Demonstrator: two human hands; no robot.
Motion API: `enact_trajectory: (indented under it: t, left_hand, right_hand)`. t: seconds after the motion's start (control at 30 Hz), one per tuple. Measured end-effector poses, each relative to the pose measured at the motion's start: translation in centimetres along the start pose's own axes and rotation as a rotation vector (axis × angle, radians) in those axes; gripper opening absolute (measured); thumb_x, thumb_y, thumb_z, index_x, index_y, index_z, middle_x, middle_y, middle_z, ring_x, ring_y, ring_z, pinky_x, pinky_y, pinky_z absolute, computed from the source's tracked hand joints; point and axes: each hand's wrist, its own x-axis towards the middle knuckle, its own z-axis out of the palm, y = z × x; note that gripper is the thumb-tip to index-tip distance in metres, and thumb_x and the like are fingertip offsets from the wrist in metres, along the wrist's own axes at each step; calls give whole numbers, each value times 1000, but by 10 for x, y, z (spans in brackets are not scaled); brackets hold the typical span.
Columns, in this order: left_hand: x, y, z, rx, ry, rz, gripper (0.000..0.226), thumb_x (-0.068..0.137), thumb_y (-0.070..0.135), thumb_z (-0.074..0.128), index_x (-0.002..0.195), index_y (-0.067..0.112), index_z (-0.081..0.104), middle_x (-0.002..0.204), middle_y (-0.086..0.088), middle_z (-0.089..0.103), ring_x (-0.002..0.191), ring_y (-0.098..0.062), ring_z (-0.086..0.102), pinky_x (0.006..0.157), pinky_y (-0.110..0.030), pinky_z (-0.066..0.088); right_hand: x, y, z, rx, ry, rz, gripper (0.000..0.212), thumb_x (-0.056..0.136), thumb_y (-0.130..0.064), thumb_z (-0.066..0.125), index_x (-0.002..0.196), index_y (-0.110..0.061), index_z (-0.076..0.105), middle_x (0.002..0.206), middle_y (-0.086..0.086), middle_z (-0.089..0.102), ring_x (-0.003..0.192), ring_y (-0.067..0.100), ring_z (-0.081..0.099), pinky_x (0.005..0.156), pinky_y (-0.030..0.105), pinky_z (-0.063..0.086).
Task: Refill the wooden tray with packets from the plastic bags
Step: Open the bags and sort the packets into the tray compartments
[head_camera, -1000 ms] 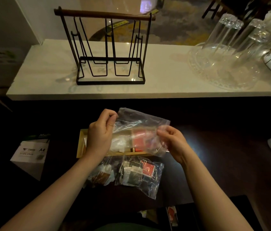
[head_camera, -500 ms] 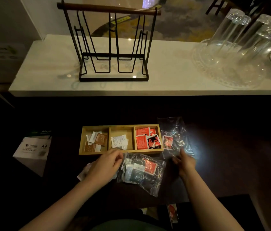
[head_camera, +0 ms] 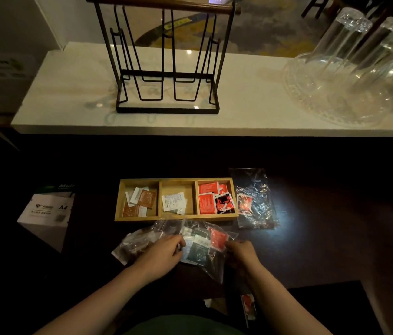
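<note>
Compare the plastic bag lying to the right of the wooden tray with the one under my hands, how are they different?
The bag right of the tray looks nearly empty, with one red packet showing; the bag in front of the tray is bulging with dark, white and red packets. The right-hand bag lies flat and untouched, while the front bag has the left hand and right hand on it. Both are clear, crinkled plastic on the dark table.

Three-compartment wooden tray part-filled; plastic bags beside.

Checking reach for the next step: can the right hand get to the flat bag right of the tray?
Probably yes. The flat bag lies in the open just beyond the right hand, nothing between them, though that hand now grips the full bag.
</note>
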Motion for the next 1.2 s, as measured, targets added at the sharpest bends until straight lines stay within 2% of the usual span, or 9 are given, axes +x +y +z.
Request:
enact_trajectory:
  t: [0.1,0.23,0.3,0.4,0.57,0.7,0.83,1.07,1.2]
  left_hand:
    - [1,2,4,12,-38,13,20,94,24,53,113,21,57,116,4,57,98,-6,54,85,-22,47]
    - [0,6,4,11,-54,5,23,94,28,51,116,22,57,114,6,58,97,-7,55,82,-22,47]
    - [-1,9,2,-3,-60,2,22,94,29,52,115,23,56,107,7,55,91,-7,53,76,-21,44]
    - [-3,23,-1,-94,-28,23,12,91,36,55,103,35,56,103,13,52,87,2,52,71,-14,42]
    - [0,52,-6,-262,122,-80,36,82,39,67,113,28,52,109,13,57,95,-2,59,76,-20,52]
    - [2,52,-15,-384,255,-170,22,82,19,71,91,27,52,95,6,62,81,-5,61,64,-19,50]
    - [-2,43,-24,-696,265,-185,12,85,8,65,78,16,60,87,-5,69,78,-17,71,71,-35,61]
    - [-9,34,-30,-655,317,-221,7,86,13,65,79,14,64,87,-5,69,73,-14,67,57,-17,53]
    - [-11,34,-33,-618,350,-221,8,88,12,63,80,14,64,81,-4,66,66,-14,62,55,-20,54]
  right_hand:
    - [-6,-1,-1,28,-45,37,15,84,-3,62,94,9,64,78,20,66,63,26,61,56,33,51]
    - [-20,-10,-5,-126,-77,-74,28,86,-16,65,98,9,65,99,26,69,91,36,67,87,48,55]
    - [-28,-18,-5,-116,-135,-97,37,86,-24,67,103,10,63,101,27,69,95,39,67,86,47,56]
    - [-43,-33,3,59,-298,-106,32,88,-15,64,110,7,58,97,24,65,83,32,67,72,38,57]
    - [-59,-64,29,-124,-332,-299,26,89,-19,61,107,0,62,99,15,68,94,25,65,82,38,54]
    - [-62,-75,39,-60,-398,-279,28,88,-21,63,107,-1,55,109,22,64,102,34,63,90,45,52]
    - [-55,-71,30,10,-498,-274,21,85,-7,65,105,-5,62,104,15,67,91,25,66,82,34,55]
    - [-51,-72,27,-88,-496,-335,9,81,1,68,85,-7,67,78,6,70,66,15,69,64,26,58]
    - [-52,-72,31,-54,-501,-363,9,78,-1,72,77,-8,66,64,1,69,54,12,64,53,22,55]
